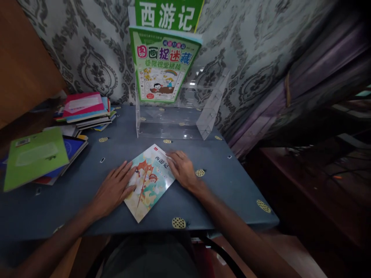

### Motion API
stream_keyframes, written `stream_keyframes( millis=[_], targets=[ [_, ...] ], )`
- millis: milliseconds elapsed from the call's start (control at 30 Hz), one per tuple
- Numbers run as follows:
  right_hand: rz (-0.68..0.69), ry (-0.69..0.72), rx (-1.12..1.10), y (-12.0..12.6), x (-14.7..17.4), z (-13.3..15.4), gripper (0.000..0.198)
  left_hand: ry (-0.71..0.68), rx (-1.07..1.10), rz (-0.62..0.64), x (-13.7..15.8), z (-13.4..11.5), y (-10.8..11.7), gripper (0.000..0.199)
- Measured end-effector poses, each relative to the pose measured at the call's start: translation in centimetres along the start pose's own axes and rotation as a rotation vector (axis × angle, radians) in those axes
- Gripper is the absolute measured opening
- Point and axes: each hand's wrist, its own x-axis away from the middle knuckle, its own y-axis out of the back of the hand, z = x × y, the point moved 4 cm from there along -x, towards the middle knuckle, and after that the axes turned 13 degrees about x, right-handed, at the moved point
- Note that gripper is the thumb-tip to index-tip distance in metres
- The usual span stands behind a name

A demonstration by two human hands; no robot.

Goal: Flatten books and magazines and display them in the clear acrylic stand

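Note:
A thin paperback book [149, 189] with an illustrated cover lies turned at an angle on the table in front of me. My left hand [114, 189] rests along its left edge, fingers stretched out and spread, the fingertips and thumb touching the cover. At the upper right edge is my right hand [182, 168], its fingers bent together around the edge, with the thumb lying on the cover side. The fingertips of that hand are partly hidden.
Behind the book stands a clear acrylic rack [208, 108] holding a green picture-puzzle book [162, 63] and, behind it, another green book [168, 15]. On the left lie a stack topped by a pink book [84, 104] and a pile topped by a green book [36, 154]. A patterned cloth covers the table [228, 193].

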Motion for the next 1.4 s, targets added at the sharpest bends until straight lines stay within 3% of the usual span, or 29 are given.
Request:
stream_keyframes(
  millis=[67, 233, 433, 600, 833, 967, 1167, 1400],
  targets=[
    [-0.001, -0.096, 0.076, 0.9, 2.2, 0.0, 0.037, -0.008, -0.005, -0.028, 0.1, 0.1, -0.2, 0.056],
    [0.102, -0.131, 0.005, 1.3, 5.3, 0.6, 0.031, -0.061, -0.069, -0.118, 0.3, -0.3, -0.4, 0.057],
    [0.120, -0.164, -0.179, 0.7, 2.2, 0.7, 0.031, -0.009, -0.160, -0.196, 1.3, -2.2, 0.0, 0.049],
    [0.152, -0.118, -0.305, -0.8, -0.2, 1.0, 0.038, 0.042, -0.193, -0.132, 0.6, -2.9, 0.6, 0.035],
    [0.135, -0.240, -0.439, -0.6, 1.0, 0.8, 0.035, 0.166, -0.046, -0.154, -2.2, -0.6, 0.3, 0.047],
    [0.152, -0.283, -0.565, 0.0, 1.7, 0.8, 0.032, 0.147, -0.115, -0.131, -2.6, -0.6, -0.5, 0.049],
    [0.116, -0.457, -0.838, -0.5, 1.6, 0.6, 0.030, 0.104, -0.205, -0.119, -3.8, -1.2, -0.4, 0.046],
    [-0.003, -0.711, -1.152, -0.6, 1.2, 0.6, 0.038, 0.056, -0.067, -0.118, -6.3, -2.0, -1.4, 0.050]
  ],
)
